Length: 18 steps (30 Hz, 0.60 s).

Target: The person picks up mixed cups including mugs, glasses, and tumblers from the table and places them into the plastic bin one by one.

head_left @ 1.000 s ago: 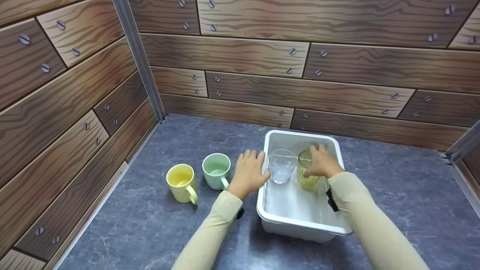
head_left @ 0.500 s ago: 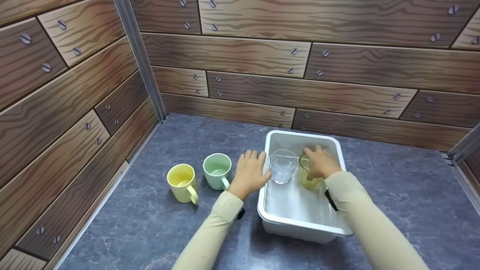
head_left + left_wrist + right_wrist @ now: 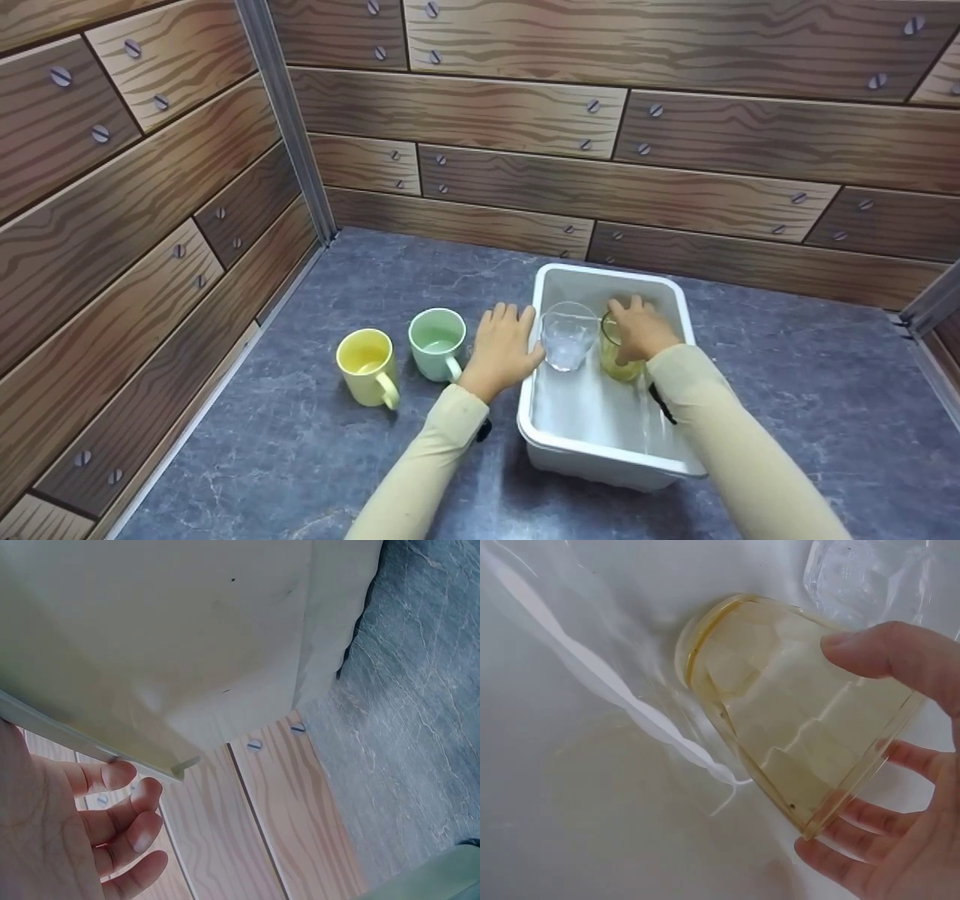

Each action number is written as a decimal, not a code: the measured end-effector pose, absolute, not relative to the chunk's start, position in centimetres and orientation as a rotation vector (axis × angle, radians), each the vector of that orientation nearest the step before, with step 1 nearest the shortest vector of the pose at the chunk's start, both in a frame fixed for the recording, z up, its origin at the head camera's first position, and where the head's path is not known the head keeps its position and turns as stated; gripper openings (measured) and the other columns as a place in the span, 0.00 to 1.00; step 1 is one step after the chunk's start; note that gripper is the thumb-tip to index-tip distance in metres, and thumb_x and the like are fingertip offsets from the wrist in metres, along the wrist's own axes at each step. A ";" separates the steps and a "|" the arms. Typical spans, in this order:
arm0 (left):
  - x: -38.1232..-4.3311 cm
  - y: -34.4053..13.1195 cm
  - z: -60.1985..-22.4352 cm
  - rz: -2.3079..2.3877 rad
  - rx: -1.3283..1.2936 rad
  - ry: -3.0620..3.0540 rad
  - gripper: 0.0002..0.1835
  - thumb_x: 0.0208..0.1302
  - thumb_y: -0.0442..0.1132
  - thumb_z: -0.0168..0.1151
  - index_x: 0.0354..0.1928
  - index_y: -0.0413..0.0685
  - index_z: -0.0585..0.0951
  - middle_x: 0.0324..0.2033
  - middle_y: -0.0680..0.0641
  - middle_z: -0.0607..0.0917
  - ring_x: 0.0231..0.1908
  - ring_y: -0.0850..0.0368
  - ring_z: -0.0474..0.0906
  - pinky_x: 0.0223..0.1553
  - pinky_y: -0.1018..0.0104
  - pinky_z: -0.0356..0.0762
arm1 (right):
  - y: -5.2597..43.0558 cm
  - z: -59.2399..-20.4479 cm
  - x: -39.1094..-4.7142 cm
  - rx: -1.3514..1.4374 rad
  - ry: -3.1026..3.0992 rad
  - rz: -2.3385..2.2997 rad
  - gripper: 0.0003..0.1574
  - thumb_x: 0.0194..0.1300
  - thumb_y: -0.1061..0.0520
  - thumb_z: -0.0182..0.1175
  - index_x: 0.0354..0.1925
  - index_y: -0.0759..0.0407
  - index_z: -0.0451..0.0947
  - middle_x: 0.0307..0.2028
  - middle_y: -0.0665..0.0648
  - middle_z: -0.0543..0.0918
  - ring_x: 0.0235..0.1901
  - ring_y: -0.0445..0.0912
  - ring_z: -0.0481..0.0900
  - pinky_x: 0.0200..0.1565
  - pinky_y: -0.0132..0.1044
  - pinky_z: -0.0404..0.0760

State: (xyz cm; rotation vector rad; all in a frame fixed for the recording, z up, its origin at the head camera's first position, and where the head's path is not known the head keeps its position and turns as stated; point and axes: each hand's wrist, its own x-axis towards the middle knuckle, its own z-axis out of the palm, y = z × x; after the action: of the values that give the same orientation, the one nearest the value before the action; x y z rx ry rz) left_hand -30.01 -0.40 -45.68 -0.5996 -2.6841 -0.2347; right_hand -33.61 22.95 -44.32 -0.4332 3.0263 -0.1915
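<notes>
A white plastic bin (image 3: 611,447) stands on the table with two drinking glasses inside. My right hand (image 3: 643,330) reaches into it and grips a yellowish tinted glass (image 3: 780,690) near the rim. In the right wrist view the thumb lies on one side of that glass and the fingers on the other. A clear glass (image 3: 568,345) stands to its left, apart from the hand. My left hand (image 3: 501,354) rests at the bin's left rim; its fingers (image 3: 120,829) are loosely bent outside the wall in the left wrist view and grip nothing.
To the left of the bin stand a green mug (image 3: 435,360) and a yellow mug (image 3: 365,379), both upright. The green mug's handle is close to my left wrist. Wood-patterned walls (image 3: 480,180) enclose the dark marbled table (image 3: 300,450) at the back and left.
My right hand has shifted slightly left and its fingers have closed in on the tinted glass's rim. The left hand has stayed at the bin's rim. The head view has tilted very slightly.
</notes>
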 end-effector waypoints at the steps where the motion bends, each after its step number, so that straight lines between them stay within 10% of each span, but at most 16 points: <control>1: -30.0 -0.4 -45.7 -0.235 -0.600 -2.686 0.19 0.56 0.52 0.51 0.45 0.48 0.72 0.36 0.46 0.78 0.41 0.50 0.71 0.42 0.59 0.68 | 23.0 -44.4 -33.7 -0.442 3.033 -0.180 0.50 0.27 0.62 0.72 0.53 0.66 0.64 0.46 0.76 0.67 0.45 0.70 0.70 0.39 0.59 0.77; 18: -30.1 -0.3 -45.9 -0.229 -0.597 -2.668 0.19 0.55 0.52 0.55 0.43 0.48 0.72 0.35 0.46 0.78 0.40 0.50 0.71 0.41 0.59 0.68 | 22.9 -45.0 -34.0 -0.568 3.106 0.032 0.55 0.25 0.58 0.72 0.57 0.60 0.65 0.50 0.73 0.69 0.47 0.68 0.70 0.42 0.63 0.73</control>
State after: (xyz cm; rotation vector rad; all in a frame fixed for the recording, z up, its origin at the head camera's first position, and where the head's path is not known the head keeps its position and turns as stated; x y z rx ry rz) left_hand -30.13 -0.34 -45.94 -0.5970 -2.6675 -0.2286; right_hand -33.95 22.90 -45.01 -0.5681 3.1058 0.0318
